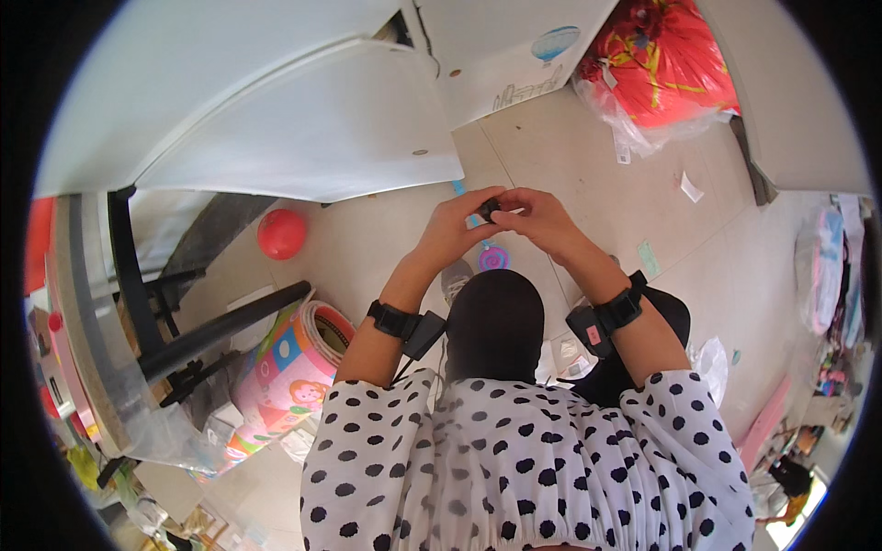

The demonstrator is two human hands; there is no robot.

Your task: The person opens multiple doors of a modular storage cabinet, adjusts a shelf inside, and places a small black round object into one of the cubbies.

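My left hand (455, 224) and my right hand (536, 215) meet in front of me, both gripping a small black object (489, 209) between the fingertips. Its exact kind cannot be told, as the fingers hide part of it. A light blue strap (458, 186) shows beyond my hands and again between them. Just below hangs or lies a round purple and pink spiral piece (494, 258) joined to blue; whether it is tied to the black object cannot be told.
White panels (310, 138) stand ahead and to the left. A red ball (282, 234) and a rolled printed mat (296, 372) lie on the left floor. A red plastic bag (661, 69) sits at the upper right. Another person (792, 492) is at the far lower right.
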